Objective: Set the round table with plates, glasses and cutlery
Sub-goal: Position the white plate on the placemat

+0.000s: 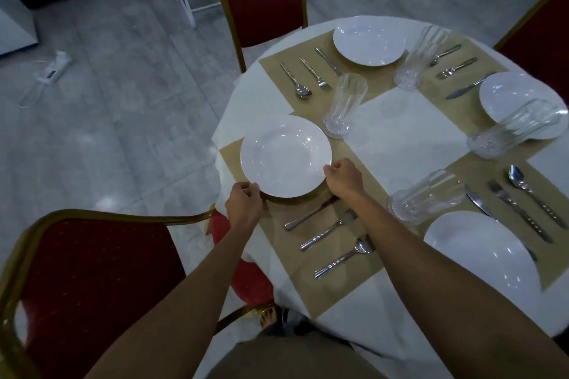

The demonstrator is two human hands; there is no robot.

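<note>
At the left edge of the table (400, 120) you have a plate (284, 160), with your left hand (243, 198) and right hand (343, 177) gripping its near rim. A glass (345, 104) stands just behind it, and three pieces of cutlery (329, 229) lie just before it. The far plate (369, 41), right plate (520, 101) and near plate (477, 252) sit by the other edges, each with its own tumbler and utensils beside it.

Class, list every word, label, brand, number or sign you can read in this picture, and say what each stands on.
No text can be read.
The white device on the floor: its dark panel is too small and blurred to read.
The plate, glasses and cutlery show no markings.
</note>
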